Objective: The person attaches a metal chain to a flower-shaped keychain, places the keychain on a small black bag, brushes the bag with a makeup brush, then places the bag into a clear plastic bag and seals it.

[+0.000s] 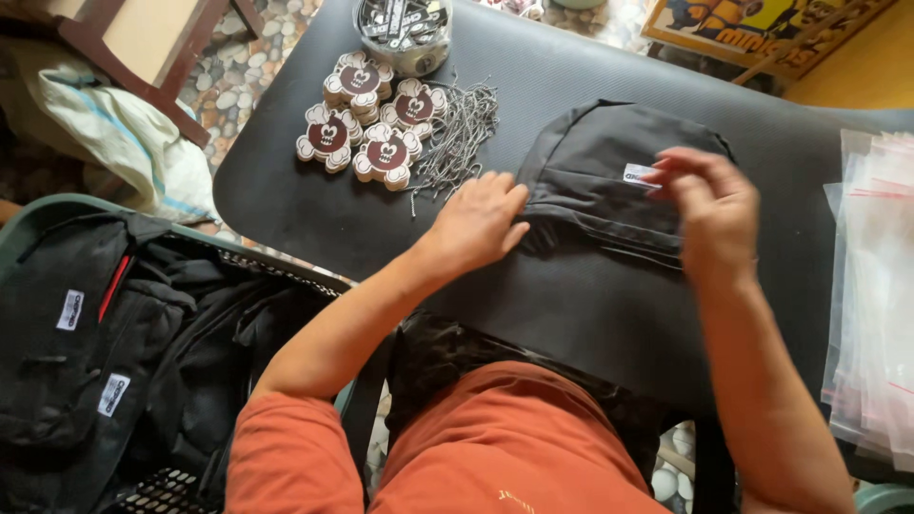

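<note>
Lying across the lap and the near edge of a dark table [286, 205] is a black backpack [609, 276], its front pocket facing up, under both hands. The left hand [479, 221] rests flat on the bag's left edge, fingers loosely spread and holding nothing. The right hand [709, 205] is over the upper right of the pocket, its fingertips bunched together just beside a small white label [638, 173] sewn onto the bag; the hand is blurred, so whether it pinches anything cannot be told. The two hands are well apart, with the pocket between them.

To the left of the left hand and nearer the body, a dark crate [181, 485] holds more black backpacks [105, 333] with white labels. To the right of the right hand lies a stack of clear plastic bags [876, 286].

Beyond the left hand, a loose heap of thin metal hooks [462, 133] is spread on the table, touching a cluster of flower-shaped tags [367, 119] in stacks, each with a dark round centre and a cartoon face. Farther still stands a clear round container [405, 33] filled with small dark pieces.
</note>
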